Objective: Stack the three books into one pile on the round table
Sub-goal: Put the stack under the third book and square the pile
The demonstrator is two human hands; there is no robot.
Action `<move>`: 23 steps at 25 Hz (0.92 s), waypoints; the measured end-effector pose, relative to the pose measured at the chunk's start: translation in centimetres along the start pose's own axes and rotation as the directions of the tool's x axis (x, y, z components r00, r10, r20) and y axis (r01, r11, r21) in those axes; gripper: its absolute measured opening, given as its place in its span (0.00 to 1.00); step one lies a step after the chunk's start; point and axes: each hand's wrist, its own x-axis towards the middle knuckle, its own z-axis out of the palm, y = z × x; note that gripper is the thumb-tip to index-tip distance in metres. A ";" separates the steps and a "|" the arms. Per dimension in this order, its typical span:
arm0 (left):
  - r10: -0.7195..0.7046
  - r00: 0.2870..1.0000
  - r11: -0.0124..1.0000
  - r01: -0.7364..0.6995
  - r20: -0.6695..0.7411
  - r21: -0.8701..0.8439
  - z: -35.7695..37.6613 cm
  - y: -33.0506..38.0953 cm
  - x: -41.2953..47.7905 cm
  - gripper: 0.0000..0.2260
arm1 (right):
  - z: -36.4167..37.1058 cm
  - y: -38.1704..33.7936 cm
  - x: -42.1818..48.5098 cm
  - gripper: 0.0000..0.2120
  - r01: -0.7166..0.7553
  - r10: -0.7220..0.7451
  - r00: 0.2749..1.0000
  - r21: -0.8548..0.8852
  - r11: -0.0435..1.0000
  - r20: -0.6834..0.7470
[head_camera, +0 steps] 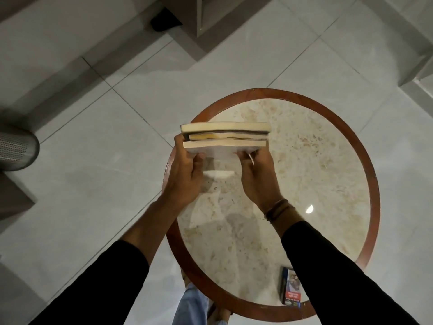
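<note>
Three books (225, 137) are pressed together into one bundle, page edges facing me, held in the air above the far left part of the round table (365, 160). My left hand (185, 170) grips the bundle's left end, thumb on the near cover. My right hand (257, 174) holds its right underside, fingers curled under the nearest book. The table has a pale marble top and a reddish-brown wooden rim. The covers are hidden from me.
A small dark box (290, 287) lies on the table near its front edge, partly under my right sleeve. A perforated metal bin (16, 148) stands on the tiled floor at the left. Grey furniture edges run along the top and right.
</note>
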 end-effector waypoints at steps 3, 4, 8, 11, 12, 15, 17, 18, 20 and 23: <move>0.011 1.000 0.998 -0.012 0.018 0.057 -0.1 0.1 -0.3 0.32 | 0.1 0.5 -0.4 0.17 0.038 -0.038 0.999 -0.067 0.997 -0.006; 0.015 0.999 0.998 -0.017 0.028 0.067 -0.1 0.2 -0.4 0.31 | 0.2 0.1 -0.4 0.17 0.021 -0.021 1.000 -0.053 0.998 0.003; -0.028 0.997 0.989 0.018 0.068 0.146 0.2 2.0 0.1 0.30 | -2.2 -1.3 -0.3 0.19 -0.104 0.102 0.995 0.108 0.989 0.018; -0.065 0.975 0.992 0.041 0.212 0.117 3.0 4.7 -0.7 0.29 | -6.8 0.2 -2.0 0.20 -0.219 0.223 0.975 0.143 0.965 -0.015; -0.101 0.952 0.993 0.076 0.288 0.095 4.8 5.5 -1.3 0.29 | -8.9 1.1 -3.0 0.19 -0.277 0.286 0.957 0.148 0.949 -0.039; -0.168 0.898 0.982 0.119 0.406 0.143 11.3 6.9 -2.0 0.26 | -15.4 4.5 -5.5 0.16 -0.470 0.489 0.868 0.176 0.865 -0.083; -0.224 0.867 0.967 0.143 0.445 0.209 15.6 7.7 -2.4 0.24 | -19.0 7.1 -6.8 0.15 -0.580 0.607 0.789 0.207 0.788 -0.101; -0.258 0.852 0.958 0.165 0.457 0.233 17.3 7.8 -2.8 0.23 | -20.3 8.3 -7.3 0.15 -0.613 0.642 0.759 0.214 0.761 -0.108; -0.308 0.837 0.940 0.195 0.452 0.279 20.7 8.2 -3.6 0.22 | -22.6 10.3 -8.2 0.14 -0.649 0.683 0.721 0.233 0.725 -0.117; -0.319 0.847 0.918 0.166 0.425 0.360 23.9 8.4 -3.9 0.21 | -24.3 12.4 -8.7 0.13 -0.680 0.717 0.688 0.245 0.691 -0.110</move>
